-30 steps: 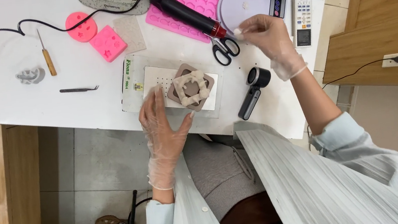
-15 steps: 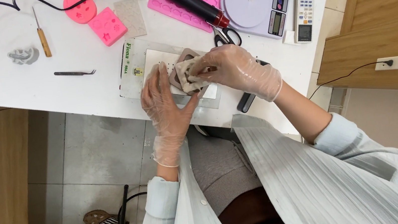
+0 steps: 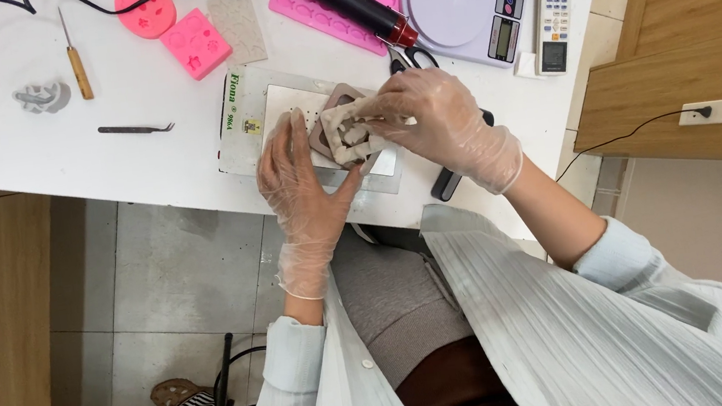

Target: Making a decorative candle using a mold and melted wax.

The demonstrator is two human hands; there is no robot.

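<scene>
Pale clay ring (image 3: pixel 350 131) is sitting on a brown square tile (image 3: pixel 342 104) atop a white perforated board (image 3: pixel 290 111) near the surface's front edge. The gloved right hand (image 3: pixel 438 120) is pinching the clay, grip closed on its right side. The gloved left hand (image 3: pixel 299 183) is lying flat, fingers spread, steadying the board. Scissors (image 3: pixel 408 59) and a lilac scale (image 3: pixel 465 6) are lying just behind.

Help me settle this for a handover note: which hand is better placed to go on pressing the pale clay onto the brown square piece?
Right, probably. The right hand has its fingertips on the pale clay atop the brown square piece, while the left hand lies flat beside it, steadying.
</scene>
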